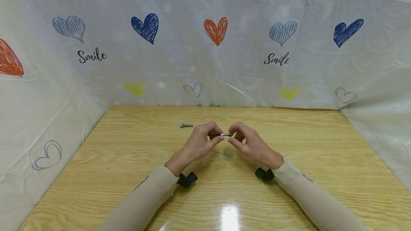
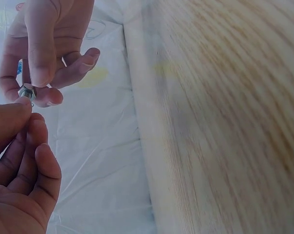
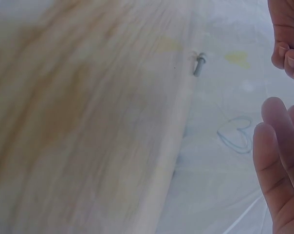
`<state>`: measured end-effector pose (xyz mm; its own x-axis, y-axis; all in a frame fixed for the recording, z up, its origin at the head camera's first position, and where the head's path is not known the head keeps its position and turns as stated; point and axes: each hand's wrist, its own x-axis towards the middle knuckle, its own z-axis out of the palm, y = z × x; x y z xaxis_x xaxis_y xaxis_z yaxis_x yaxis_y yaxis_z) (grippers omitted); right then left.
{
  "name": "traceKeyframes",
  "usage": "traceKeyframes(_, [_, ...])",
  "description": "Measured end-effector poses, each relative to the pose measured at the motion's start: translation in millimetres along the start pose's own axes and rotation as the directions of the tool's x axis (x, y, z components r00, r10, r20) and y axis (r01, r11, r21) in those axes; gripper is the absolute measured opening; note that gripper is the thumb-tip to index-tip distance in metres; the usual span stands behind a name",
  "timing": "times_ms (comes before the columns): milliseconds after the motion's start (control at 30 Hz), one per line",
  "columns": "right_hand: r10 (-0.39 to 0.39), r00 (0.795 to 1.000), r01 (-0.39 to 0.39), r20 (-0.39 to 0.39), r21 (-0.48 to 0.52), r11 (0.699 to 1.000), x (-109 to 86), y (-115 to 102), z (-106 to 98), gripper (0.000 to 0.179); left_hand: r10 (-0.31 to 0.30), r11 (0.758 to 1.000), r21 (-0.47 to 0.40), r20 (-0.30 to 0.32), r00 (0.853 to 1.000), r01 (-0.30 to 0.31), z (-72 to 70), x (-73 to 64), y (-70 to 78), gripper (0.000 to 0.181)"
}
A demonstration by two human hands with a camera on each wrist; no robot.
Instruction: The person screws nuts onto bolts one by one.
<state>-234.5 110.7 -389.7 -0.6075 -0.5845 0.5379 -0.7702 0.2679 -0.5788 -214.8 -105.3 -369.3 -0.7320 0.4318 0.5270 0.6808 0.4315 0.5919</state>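
Observation:
In the head view, my left hand point(image 1: 199, 141) pinches one end of a small metal bolt point(image 1: 226, 134) between thumb and fingertips, raised above the table. The bolt points sideways toward my right hand point(image 1: 252, 143). A hex nut point(image 2: 27, 91) with threads beside it shows at the bolt's right end in the left wrist view. The right thumb and fingertips sit curled about this nut. The bolt's left end is hidden by the left fingers. Another bolt point(image 1: 186, 125), with a round head, lies on the table beyond the left hand.
The wood-grain table point(image 1: 128, 152) has a white cloth point(image 1: 179, 63) printed with hearts behind it and at both sides. Black wrist cameras point(image 1: 187, 180) hang under the cuffs of both beige sleeves point(image 1: 144, 195).

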Motion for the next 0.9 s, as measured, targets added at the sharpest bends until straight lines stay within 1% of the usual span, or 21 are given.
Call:
traceKeyframes(133, [-0.014,1.000,0.014,0.004,0.008,1.000,0.6,0.0,-0.2,0.019,0.003,1.000,0.000,-0.005,1.000,-0.003,0.5,-0.2,-0.4,0.007])
traceKeyframes(433, [-0.020,1.000,0.020,0.018,0.004,1.000,0.7,1.8,-0.5,0.010,-0.007,1.000,0.002,-0.003,1.000,0.007,0.2,0.3,1.4,0.007])
traceKeyframes(600, [-0.038,0.999,0.038,0.015,-0.011,0.999,0.2,4.1,-0.4,0.009,0.007,1.000,0.000,-0.007,1.000,-0.007,1.2,0.7,1.3,0.007])
traceKeyframes(767, [-0.024,1.000,0.024,0.015,-0.020,1.000,0.0,4.1,-0.3,0.010,0.012,1.000,-0.003,-0.005,1.000,-0.012,1.1,0.5,1.2,0.007])
traceKeyframes(900, [0.016,1.000,-0.016,0.018,-0.011,1.000,-0.2,2.4,-0.2,0.011,0.002,1.000,-0.004,-0.003,1.000,-0.002,0.7,0.2,1.2,0.006])
